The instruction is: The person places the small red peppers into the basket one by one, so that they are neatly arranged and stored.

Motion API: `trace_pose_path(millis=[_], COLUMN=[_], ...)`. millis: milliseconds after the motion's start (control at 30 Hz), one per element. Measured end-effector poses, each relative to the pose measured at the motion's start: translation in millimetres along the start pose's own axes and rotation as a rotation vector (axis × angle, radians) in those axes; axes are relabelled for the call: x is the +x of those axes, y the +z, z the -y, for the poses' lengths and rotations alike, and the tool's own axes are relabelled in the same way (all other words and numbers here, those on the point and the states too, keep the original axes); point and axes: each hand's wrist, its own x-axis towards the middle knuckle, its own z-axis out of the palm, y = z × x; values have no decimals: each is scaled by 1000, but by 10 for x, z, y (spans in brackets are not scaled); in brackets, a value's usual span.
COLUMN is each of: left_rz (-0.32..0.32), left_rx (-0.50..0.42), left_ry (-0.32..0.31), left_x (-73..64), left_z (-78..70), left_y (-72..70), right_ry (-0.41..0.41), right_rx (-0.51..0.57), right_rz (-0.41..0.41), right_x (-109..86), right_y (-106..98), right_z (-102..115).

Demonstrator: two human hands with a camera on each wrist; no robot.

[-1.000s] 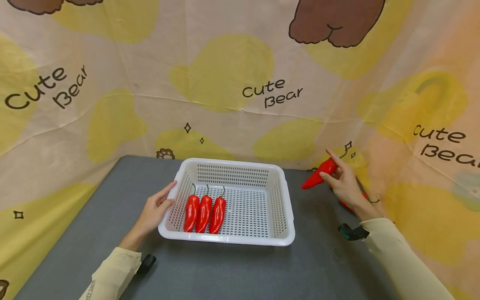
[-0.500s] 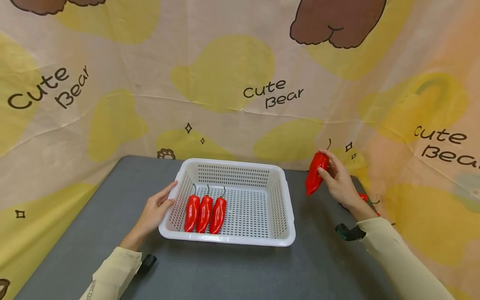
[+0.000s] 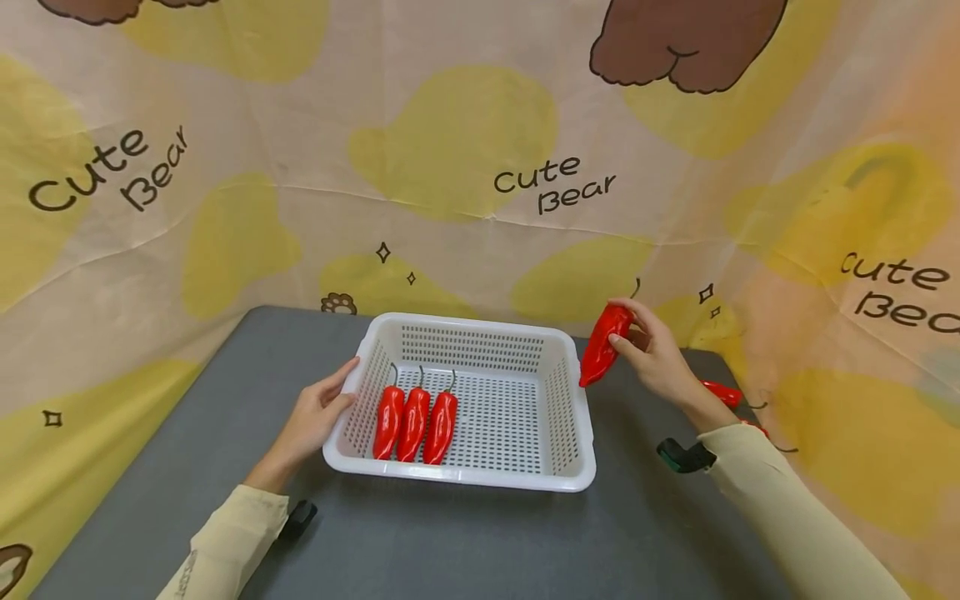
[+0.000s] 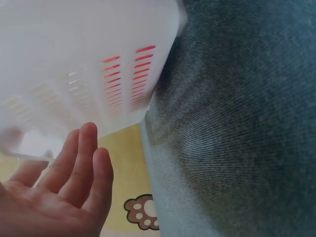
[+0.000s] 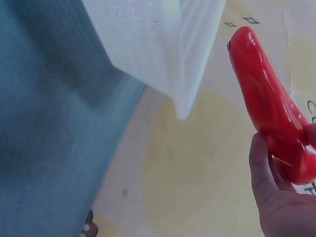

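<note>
My left hand (image 3: 311,421) holds the left rim of a white perforated plastic basket (image 3: 465,476). In the left wrist view, several fingers (image 4: 81,168) lie along the outside of its wall. Three glossy red chili peppers (image 3: 412,423) lie side by side in the basket's left part, green stems toward the back. Beside the right rim, my right hand (image 3: 658,358) pinches another red chili pepper (image 3: 602,343) near its stem end, the tip pointing down and left. That pepper (image 5: 269,96) shows large in the right wrist view, raised beside the basket's corner.
More red chili peppers (image 3: 722,393) lie on the table's right side, partly hidden behind my right forearm. A grey cloth-covered table (image 3: 465,550) bears the basket. Behind and to the right hangs a patterned curtain (image 3: 450,142) close to the table edge.
My right hand has carried its pepper left, from over the table's right side to the basket's right rim, turning it steeper. The left hand keeps its hold on the basket.
</note>
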Motion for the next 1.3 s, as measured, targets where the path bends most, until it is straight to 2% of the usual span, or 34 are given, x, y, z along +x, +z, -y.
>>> trace_pose_path(millis=[200, 400, 767, 1300], left_rz=[-1, -24, -63, -72], left_rx=[4, 21, 55, 59], left_ry=[-1, -41, 9, 10], left_x=[27, 41, 6, 16], left_z=[-49, -104, -143, -112], left_y=[-5, 29, 66, 59], right_ry=[36, 55, 67, 88], right_rx=[-40, -23, -35, 31], right_rz=[45, 107, 174, 311], right_x=[91, 159, 231, 351], right_y=[134, 253, 421, 697], right_z=[95, 126, 118, 167])
